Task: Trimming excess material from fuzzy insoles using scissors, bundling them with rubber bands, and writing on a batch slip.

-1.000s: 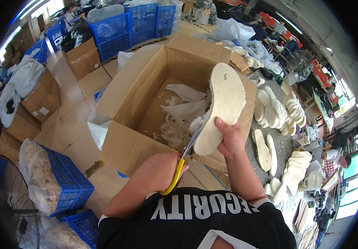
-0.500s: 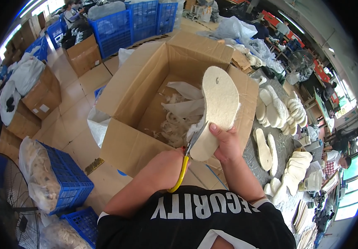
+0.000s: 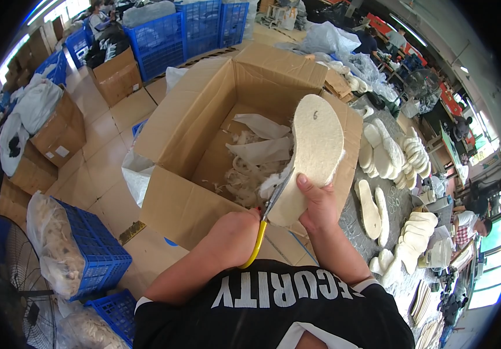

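A cream fleecy insole [image 3: 318, 131] is tilted up above the near right side of an open cardboard box [image 3: 195, 110]. My right hand [image 3: 320, 206] is closed around its lower part, thumb on the flat face. In my left hand [image 3: 236, 235] are yellow-handled scissors [image 3: 257, 244]. Their blades lie along the insole's left edge, the lower blade hidden behind it. A tuft of white fluff [image 3: 271, 185] hangs at that edge by the blades. Inside the box lie curled white trimmings [image 3: 247, 174] and larger pale scraps [image 3: 262, 126].
To the right, a grey table [image 3: 352, 200] carries loose insoles [image 3: 368, 209] and stacked insoles [image 3: 416, 232]. Blue crates [image 3: 96, 247] with bagged material stand at left, near a black fan [image 3: 15, 273]. Behind are more blue crates [image 3: 157, 46]. Other people sit farther off.
The insole has shifted a little right and turned slightly clockwise in my right hand. My left hand and the scissors have moved slightly right along with it.
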Demonstrator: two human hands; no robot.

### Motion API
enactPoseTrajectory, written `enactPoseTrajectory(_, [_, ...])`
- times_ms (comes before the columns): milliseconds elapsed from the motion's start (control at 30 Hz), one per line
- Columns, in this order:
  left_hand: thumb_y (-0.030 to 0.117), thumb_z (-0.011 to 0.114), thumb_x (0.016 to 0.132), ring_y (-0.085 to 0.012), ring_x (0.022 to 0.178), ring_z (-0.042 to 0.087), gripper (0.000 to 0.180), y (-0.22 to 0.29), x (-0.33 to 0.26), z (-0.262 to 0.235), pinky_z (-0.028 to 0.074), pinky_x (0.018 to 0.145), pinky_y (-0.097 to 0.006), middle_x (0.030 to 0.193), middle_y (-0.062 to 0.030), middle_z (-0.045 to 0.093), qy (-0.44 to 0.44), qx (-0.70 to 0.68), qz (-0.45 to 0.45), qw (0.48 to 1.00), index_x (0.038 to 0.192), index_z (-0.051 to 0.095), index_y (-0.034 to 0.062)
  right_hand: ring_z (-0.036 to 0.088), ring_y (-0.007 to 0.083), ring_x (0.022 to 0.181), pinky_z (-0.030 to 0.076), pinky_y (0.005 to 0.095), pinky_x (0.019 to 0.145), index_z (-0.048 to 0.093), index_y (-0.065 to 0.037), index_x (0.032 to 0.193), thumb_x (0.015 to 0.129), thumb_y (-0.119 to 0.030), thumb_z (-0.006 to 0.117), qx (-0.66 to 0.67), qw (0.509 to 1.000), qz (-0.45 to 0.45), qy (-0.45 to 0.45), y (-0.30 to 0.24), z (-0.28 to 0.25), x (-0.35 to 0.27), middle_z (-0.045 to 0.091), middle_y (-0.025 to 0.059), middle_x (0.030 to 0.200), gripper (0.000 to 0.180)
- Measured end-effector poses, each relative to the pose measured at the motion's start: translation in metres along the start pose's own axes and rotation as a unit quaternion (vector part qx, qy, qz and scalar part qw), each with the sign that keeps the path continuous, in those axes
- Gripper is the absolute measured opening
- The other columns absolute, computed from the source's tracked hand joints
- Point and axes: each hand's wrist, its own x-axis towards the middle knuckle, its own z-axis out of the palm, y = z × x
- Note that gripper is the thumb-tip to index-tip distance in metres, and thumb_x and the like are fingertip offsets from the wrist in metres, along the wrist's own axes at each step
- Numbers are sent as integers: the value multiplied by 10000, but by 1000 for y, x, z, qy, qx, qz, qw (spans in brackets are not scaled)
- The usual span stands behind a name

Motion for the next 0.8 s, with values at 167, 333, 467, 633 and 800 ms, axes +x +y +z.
enactPoseTrajectory(167, [203,517,870,-408,664,582,246,2,1,2,461,616,-458,702,-238,591,3,-11,-13,1000,885,555,-40,583,193,993,487,334,852,509,-72,1187,818,43,604,-22,1000,1,4,2,0,-2,597,75,1102,398])
enactPoseTrajectory(333, [184,517,862,-410,668,582,214,5,2,0,459,619,-461,696,-238,591,14,-19,-42,999,878,553,-26,589,183,967,497,319,827,524,-62,1169,821,50,597,-53,999,-3,9,6,0,-5,604,72,1076,372])
enactPoseTrajectory(467, [185,521,857,-420,669,576,217,2,1,1,457,618,-462,685,-241,586,20,-13,-24,999,868,553,-30,587,183,969,496,323,828,521,-64,1173,824,53,590,-29,1000,6,-8,8,-4,-3,602,73,1082,374])
enactPoseTrajectory(633, [207,529,861,-424,698,574,234,7,1,-4,451,632,-457,713,-246,589,5,-46,-48,998,865,556,-25,595,185,955,504,329,818,527,-62,1166,826,58,581,-24,1000,4,1,9,-2,1,607,76,1077,364])
enactPoseTrajectory(800, [213,529,860,-416,768,566,245,11,1,-8,438,689,-456,791,-245,593,-13,-118,-60,991,805,571,-21,612,186,918,523,333,790,542,-52,1145,827,60,577,-39,998,24,-32,6,1,1,620,80,1047,339])
